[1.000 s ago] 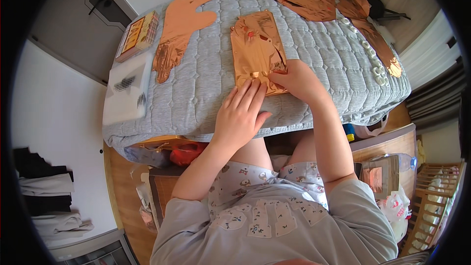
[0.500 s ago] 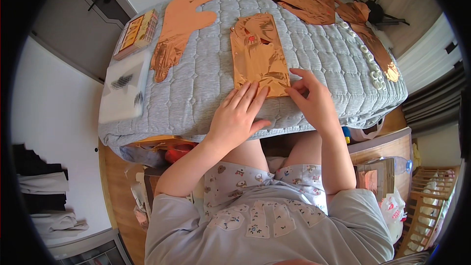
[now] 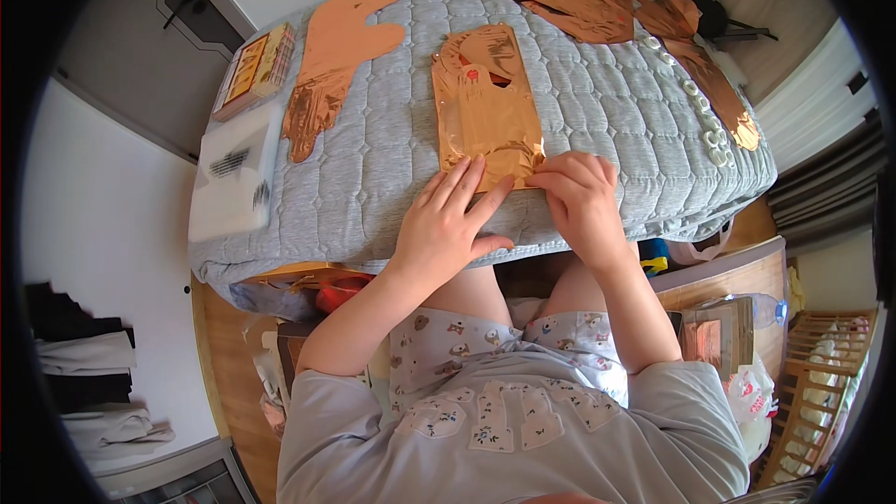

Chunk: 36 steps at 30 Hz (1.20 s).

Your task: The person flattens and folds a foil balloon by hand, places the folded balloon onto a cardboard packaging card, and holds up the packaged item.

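A copper-coloured foil balloon, folded into a flat rectangle with a small red mark near its far end, lies on the quilted grey bed in front of me. My left hand rests palm down at its near edge, fingers spread over the foil and thumb held out to the right. At the near right corner, my right hand pinches the foil's edge between bent fingers and thumb. The foil's surface is shiny and creased, and the part under my fingertips is hidden.
A flat, curved copper foil balloon lies at the left of the bed. More crumpled copper foil spreads at the far right, beside a row of small white rings. A white translucent packet and a patterned box sit along the left edge.
My right hand has closed from a loose, partly spread pose into a pinch on the near right corner of the foil. My left hand stays pressed on the near edge.
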Each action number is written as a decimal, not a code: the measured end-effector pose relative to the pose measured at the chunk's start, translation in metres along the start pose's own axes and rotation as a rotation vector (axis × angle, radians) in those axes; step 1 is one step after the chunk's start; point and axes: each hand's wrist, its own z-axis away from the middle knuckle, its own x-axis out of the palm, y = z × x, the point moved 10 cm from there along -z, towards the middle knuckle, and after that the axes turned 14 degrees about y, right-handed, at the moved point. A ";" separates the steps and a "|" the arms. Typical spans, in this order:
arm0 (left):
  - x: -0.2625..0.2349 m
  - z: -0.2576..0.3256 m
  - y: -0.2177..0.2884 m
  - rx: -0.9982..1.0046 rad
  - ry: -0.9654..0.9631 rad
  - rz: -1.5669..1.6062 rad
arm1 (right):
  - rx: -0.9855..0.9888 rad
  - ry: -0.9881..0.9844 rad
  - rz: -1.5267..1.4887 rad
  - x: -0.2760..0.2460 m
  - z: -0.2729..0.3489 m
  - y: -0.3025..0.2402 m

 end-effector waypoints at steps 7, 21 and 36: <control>-0.002 0.006 -0.009 -0.018 0.024 0.033 | -0.042 -0.167 0.154 0.001 0.025 -0.011; -0.017 0.017 -0.009 0.012 -0.061 -0.168 | 0.023 -0.131 0.218 0.003 0.038 -0.008; -0.051 0.041 -0.004 0.108 0.301 -0.004 | -0.176 0.206 0.147 -0.029 0.036 -0.023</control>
